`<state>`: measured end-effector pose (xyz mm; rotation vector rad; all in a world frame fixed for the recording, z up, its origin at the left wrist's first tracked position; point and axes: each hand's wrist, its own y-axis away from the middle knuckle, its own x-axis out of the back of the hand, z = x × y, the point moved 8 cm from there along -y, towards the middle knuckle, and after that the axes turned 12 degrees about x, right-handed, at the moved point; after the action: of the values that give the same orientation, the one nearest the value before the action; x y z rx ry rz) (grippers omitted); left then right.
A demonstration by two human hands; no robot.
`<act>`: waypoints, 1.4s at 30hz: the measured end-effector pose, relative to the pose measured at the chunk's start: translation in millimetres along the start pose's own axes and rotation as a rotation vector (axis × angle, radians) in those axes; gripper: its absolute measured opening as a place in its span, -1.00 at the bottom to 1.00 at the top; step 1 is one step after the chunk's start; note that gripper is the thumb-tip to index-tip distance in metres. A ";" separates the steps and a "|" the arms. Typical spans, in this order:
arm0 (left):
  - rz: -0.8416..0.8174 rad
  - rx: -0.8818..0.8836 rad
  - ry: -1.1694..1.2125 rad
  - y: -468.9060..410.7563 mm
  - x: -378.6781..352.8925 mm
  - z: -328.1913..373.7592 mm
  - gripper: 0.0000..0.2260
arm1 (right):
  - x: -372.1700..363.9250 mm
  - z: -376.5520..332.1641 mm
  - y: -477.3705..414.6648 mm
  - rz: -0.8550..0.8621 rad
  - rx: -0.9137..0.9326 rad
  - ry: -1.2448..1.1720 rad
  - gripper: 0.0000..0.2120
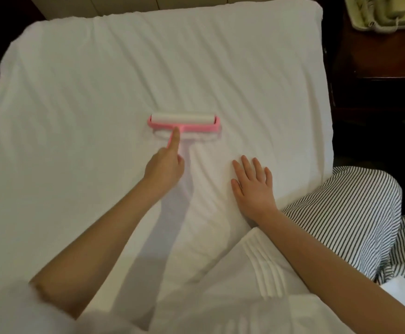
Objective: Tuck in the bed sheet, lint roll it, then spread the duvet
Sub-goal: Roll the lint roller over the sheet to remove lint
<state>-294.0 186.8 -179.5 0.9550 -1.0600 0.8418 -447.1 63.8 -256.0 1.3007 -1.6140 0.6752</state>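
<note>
Striped fabric [355, 213] lay lower right, against the bed sheet [124, 68]. Left hand [164, 169] gripped the pink lint roller [184, 121] mid-frame; right hand [253, 186] lay flat, fingers spread, lower right of it.

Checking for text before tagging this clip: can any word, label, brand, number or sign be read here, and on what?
None can be read. The pink lint roller shows no brand or label, the white bed sheet and the striped cloth are plain, and the cream items at the top right are too blurred to show any lettering.
</note>
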 end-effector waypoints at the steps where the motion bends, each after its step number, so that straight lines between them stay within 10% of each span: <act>1: 0.005 -0.002 0.042 -12.2 -3.2 6.5 -0.38 | 0.5 0.9 -0.4 0.001 -0.012 -0.009 -0.51; 12: -0.043 -0.001 -0.085 142.5 -35.8 -63.5 -0.24 | 5.2 6.8 -5.6 0.053 -0.013 -0.069 -0.42; 23: 0.007 0.083 0.023 -43.8 8.0 60.9 -0.45 | 6.5 10.4 -6.6 0.090 -0.003 -0.090 -0.56; 32: -0.141 0.043 -0.149 128.2 -19.9 -8.7 -0.38 | 17.9 21.6 -9.8 0.145 -0.083 -0.108 -0.40; 42: -0.031 0.054 0.099 -42.0 0.0 62.3 -0.42 | 15.0 30.5 -6.6 0.132 -0.139 -0.132 -0.51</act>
<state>-275.9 114.0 -176.7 0.9630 -0.9394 0.8870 -450.7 29.4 -256.3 1.1661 -1.8336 0.5548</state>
